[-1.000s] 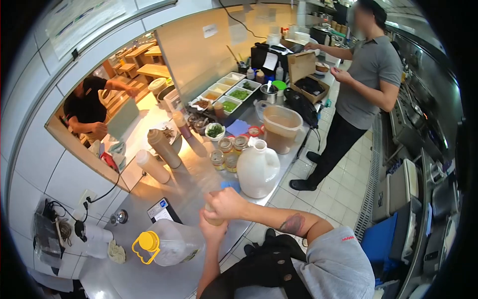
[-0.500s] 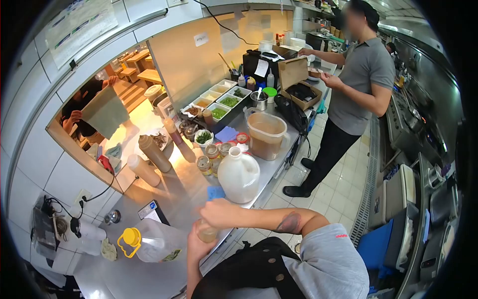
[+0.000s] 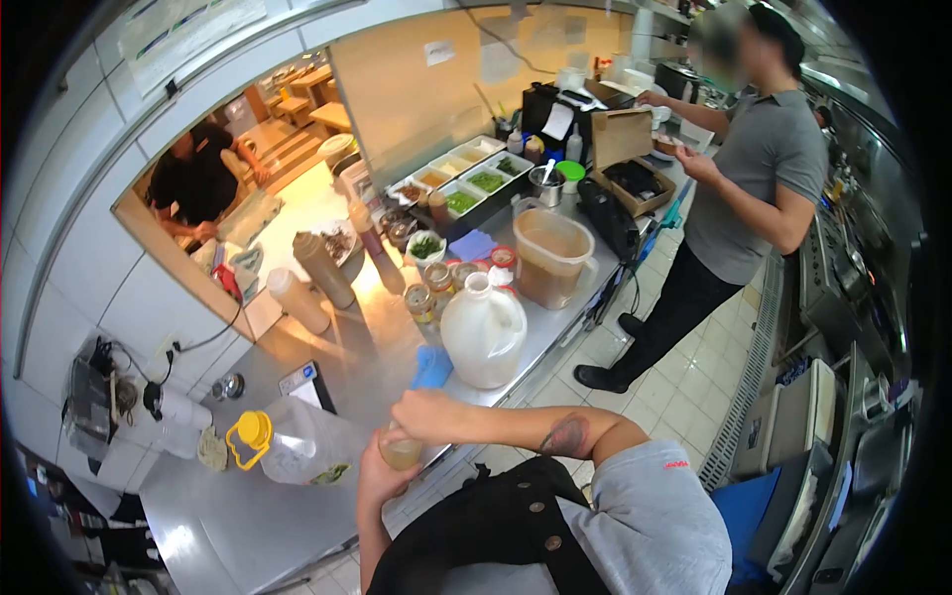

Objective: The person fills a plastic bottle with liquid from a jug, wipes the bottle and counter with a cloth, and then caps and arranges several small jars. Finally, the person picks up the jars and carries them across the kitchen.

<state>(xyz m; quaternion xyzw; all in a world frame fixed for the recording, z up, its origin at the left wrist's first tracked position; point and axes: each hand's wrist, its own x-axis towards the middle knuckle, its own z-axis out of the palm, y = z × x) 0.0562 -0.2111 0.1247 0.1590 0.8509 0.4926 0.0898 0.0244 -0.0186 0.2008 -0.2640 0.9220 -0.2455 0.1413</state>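
My left hand (image 3: 377,478) is wrapped round a small jar (image 3: 403,452) with pale brown contents, close to my body at the counter edge. Over the jar's top closes my right hand (image 3: 423,416), hiding its upper end and any lid. Beyond my hands stands a large whitish plastic jug (image 3: 483,337), uncapped, with a blue cloth (image 3: 431,367) beside it. To the left, a clear bottle with a yellow cap (image 3: 255,430) lies on the steel counter (image 3: 228,516).
Two squeeze bottles (image 3: 323,270), several small jars (image 3: 420,303) and a brown-filled tub (image 3: 551,258) stand on the counter. Topping trays (image 3: 486,181) are farther back. A co-worker (image 3: 769,178) stands at right by an open cardboard box (image 3: 635,183). Another person (image 3: 198,178) is beyond the serving window.
My view has shifted, so the counter appears farther right. Both hands stay on the jar. The person beyond the window has lowered the grey-green sheet they held up.
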